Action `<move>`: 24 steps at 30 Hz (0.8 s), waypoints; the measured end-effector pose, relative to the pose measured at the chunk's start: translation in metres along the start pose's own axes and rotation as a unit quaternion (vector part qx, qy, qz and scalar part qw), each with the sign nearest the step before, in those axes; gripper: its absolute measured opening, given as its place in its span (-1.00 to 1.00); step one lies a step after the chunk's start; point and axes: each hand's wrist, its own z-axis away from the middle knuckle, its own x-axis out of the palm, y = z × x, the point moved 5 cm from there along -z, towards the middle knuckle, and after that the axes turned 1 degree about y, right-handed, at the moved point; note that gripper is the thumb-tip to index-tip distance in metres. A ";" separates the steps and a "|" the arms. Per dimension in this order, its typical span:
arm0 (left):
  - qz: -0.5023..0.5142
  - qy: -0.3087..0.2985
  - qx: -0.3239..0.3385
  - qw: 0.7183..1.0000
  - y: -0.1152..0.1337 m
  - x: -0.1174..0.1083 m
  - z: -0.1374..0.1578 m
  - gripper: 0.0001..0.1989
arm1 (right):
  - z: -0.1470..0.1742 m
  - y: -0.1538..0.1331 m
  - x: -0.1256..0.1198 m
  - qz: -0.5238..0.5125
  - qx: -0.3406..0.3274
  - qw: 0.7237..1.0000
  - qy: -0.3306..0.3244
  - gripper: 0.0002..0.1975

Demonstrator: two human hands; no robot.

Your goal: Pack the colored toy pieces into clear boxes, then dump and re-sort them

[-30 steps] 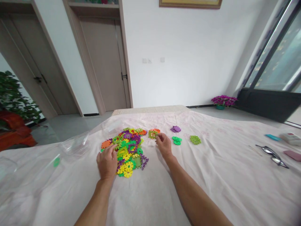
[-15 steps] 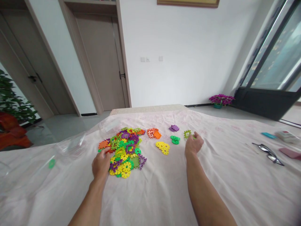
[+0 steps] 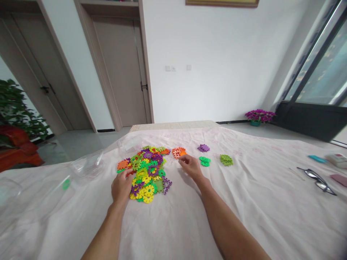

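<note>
My left hand [image 3: 121,187] is at the left edge of a mixed pile of plastic interlocking pieces [image 3: 146,177], its fingertips closed on a red piece [image 3: 131,172]. The pile holds yellow, green, purple and orange snowflake discs and square frames. My right hand [image 3: 192,167] hovers right of the pile, fingers a little apart and nothing visible between them. Just beyond its fingertips lies an orange group of pieces [image 3: 179,152]. The yellow group is hidden behind this hand. Farther right are a green group [image 3: 205,161], a purple group [image 3: 203,147] and an olive-green stack [image 3: 226,160].
Clear plastic containers [image 3: 86,167] stand on the left of the pale cloth [image 3: 173,224], with a green disc [image 3: 66,184] showing through one. At the far right lie eyeglasses [image 3: 317,179], a blue item [image 3: 317,159] and a dark pink item [image 3: 339,179].
My right hand has left the olive-green stack and moved left toward the orange group. The olive piece it held now lies on that stack. My left hand stays at the pile; the view shifted slightly.
</note>
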 end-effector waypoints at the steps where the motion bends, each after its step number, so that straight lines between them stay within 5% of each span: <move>1: -0.001 0.000 0.001 1.000 0.000 0.000 0.000 -0.62 | 0.004 -0.008 0.015 -0.010 -0.002 0.998 -0.063 -0.80; 4: 0.003 -0.001 0.002 1.000 -0.001 0.000 0.000 -0.62 | 0.018 -0.026 0.042 0.012 -0.001 0.983 -0.182 -0.80; 8: 0.009 0.000 0.006 1.000 0.000 0.000 0.000 -0.64 | 0.031 -0.042 0.054 0.104 -0.013 0.962 -0.251 -0.60; 12: 0.007 0.002 0.010 1.000 0.001 0.000 0.000 -0.65 | 0.037 -0.047 0.061 0.142 -0.020 0.950 -0.276 -0.51; 20: -0.004 0.015 0.021 1.000 0.002 -0.001 0.001 -0.67 | 0.034 -0.038 0.061 0.056 0.037 0.952 -0.298 -0.50; 24: -0.004 0.012 0.022 1.000 0.001 0.000 0.001 -0.67 | 0.029 -0.033 0.056 0.061 0.043 0.959 -0.275 -0.62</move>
